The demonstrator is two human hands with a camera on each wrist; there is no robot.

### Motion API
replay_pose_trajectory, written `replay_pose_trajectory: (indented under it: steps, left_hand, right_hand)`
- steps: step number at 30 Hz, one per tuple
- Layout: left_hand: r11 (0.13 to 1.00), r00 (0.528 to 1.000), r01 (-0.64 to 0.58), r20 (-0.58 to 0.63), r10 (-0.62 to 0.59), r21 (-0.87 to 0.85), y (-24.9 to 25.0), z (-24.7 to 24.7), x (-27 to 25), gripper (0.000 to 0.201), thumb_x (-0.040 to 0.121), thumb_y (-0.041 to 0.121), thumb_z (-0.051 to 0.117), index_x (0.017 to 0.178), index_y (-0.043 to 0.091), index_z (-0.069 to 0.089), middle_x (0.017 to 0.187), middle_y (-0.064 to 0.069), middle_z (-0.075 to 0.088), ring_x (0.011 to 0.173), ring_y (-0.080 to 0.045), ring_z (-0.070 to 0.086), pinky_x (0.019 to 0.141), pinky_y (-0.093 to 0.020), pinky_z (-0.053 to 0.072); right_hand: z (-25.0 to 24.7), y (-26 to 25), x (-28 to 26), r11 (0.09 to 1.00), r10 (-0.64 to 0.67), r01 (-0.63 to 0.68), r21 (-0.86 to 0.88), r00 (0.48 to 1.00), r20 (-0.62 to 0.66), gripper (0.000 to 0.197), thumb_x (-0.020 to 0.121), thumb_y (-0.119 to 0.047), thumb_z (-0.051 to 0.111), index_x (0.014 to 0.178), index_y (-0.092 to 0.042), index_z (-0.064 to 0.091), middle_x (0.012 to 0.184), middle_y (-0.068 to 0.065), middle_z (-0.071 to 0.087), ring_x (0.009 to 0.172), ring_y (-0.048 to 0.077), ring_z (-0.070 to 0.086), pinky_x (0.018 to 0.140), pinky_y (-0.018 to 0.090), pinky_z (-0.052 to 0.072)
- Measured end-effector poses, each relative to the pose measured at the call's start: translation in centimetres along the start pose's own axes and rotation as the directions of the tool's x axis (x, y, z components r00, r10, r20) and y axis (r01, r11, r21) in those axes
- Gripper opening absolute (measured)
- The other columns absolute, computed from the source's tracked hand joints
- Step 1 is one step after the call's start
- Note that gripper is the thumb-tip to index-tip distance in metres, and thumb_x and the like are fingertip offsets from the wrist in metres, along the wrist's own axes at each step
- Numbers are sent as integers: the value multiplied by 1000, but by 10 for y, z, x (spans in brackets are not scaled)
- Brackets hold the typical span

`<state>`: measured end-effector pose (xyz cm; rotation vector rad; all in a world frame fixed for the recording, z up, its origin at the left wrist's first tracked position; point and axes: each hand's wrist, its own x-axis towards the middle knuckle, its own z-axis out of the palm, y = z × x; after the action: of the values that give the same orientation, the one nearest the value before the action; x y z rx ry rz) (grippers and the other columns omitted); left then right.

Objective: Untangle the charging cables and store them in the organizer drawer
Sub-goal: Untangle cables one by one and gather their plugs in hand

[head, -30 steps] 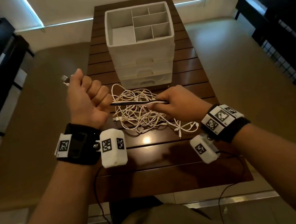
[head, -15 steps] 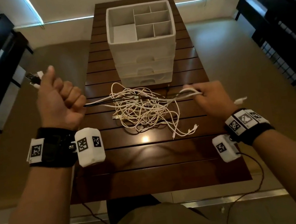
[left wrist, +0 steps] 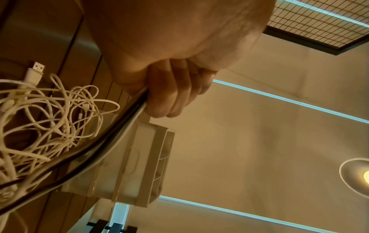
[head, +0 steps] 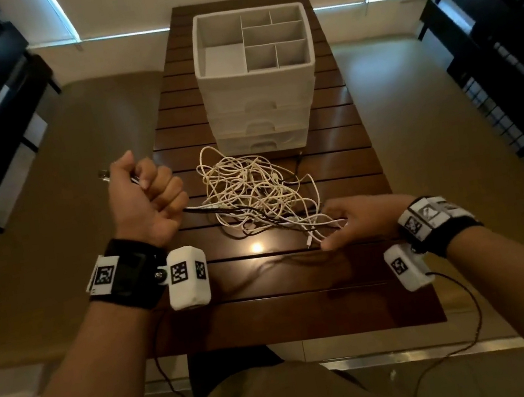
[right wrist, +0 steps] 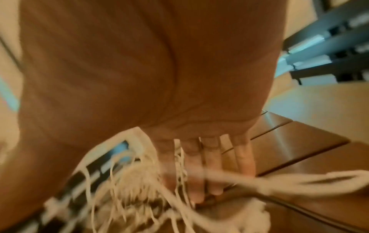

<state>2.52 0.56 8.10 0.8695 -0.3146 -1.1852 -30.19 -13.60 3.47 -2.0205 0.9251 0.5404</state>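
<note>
Dark slatted table (head: 343,159): left hand (head: 143,199) fisted round black and white cables (head: 253,193), drawn back nearer; right hand (head: 359,219) now loosely spread, fingers among near strands.

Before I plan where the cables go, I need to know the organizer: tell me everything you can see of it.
The organizer is a white, plastic-looking box standing upright at the far end of the slatted wooden table, behind the cable tangle. Its open top tray is split by dividers into one large left compartment and five smaller ones, all looking empty. Below sit three shut drawers with recessed pulls. Neither hand touches it.
</note>
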Motion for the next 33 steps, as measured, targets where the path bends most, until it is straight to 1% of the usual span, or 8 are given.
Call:
replay_pose_trajectory:
  steps: [3, 5, 7, 12, 15, 24, 29, 33]
  left_hand:
    - [1000, 999, 25, 45, -24, -18, -5, 0, -1, 56, 104, 42, 33, 53, 21, 30, 50, 5, 11, 40, -10, 9, 37, -21, 7]
    - [998, 995, 55, 79, -53, -24, -13, 2, -3, 56, 104, 41, 33, 53, 20, 30, 51, 4, 11, 41, -11, 8, 38, -21, 6]
    - [994, 989, 100, 113, -95, -38, -23, 5, -4, 57, 105, 40, 31, 52, 20, 31, 50, 4, 12, 41, -11, 7, 37, -19, 7]
    - [981, 966, 193, 181, -185, -28, -43, 12, -6, 61, 108, 40, 33, 51, 20, 35, 44, 6, 20, 39, -10, 8, 37, -14, 8]
    - [982, 974, 187, 129, -187, 10, -48, 13, -6, 58, 108, 40, 39, 54, 20, 34, 44, 6, 21, 37, -9, 10, 36, -15, 9]
    - [978, 981, 192, -18, -191, 77, -55, 17, -6, 51, 109, 40, 45, 63, 19, 41, 47, 6, 20, 35, -6, 18, 32, -17, 13]
    - [975, 981, 195, -20, -194, 111, -62, 18, -8, 47, 108, 43, 48, 67, 19, 54, 48, 8, 21, 36, -6, 17, 32, -18, 16]
    - [976, 984, 180, -21, -178, 122, -66, 17, -7, 45, 108, 43, 48, 76, 16, 64, 47, 9, 22, 35, -5, 18, 32, -18, 17]
  right_hand:
    - [-21, 2, 10, 989, -56, 90, 120, 963, -264, 85, 65, -94, 59, 125, -33, 63, 118, -11, 67, 108, 8, 64, 94, 34, 52]
    - [-31, -1, 25, 985, -57, 138, 103, 827, -559, 52, 87, -73, 60, 108, -26, 70, 101, -9, 70, 95, 12, 67, 88, 38, 55]
    - [-38, -10, 47, 985, -72, 160, 67, 727, -683, 23, 99, -45, 62, 99, -24, 72, 86, -13, 67, 81, 10, 66, 87, 41, 58]
    - [-24, -37, 101, 992, 97, -120, -27, 901, -422, 24, 99, -34, 66, 101, -12, 76, 98, 3, 74, 85, 15, 69, 74, 31, 57]
    - [-20, -38, 114, 979, 178, -201, -16, 899, -400, 23, 93, -30, 73, 92, -7, 77, 94, 8, 75, 92, 24, 73, 78, 35, 60]
    - [-54, -68, 78, 977, -9, 164, 136, 670, -742, 12, 96, -26, 73, 89, -17, 79, 75, -1, 73, 67, 13, 71, 72, 34, 62]
    - [-59, -89, 55, 800, 67, 439, 410, 613, -787, 13, 100, -19, 68, 90, -14, 74, 80, 8, 74, 62, 25, 75, 61, 47, 65]
    - [-78, -114, 28, 626, -17, 693, 357, 470, -882, 16, 106, -19, 55, 104, -5, 62, 95, 16, 70, 71, 30, 74, 67, 46, 65]
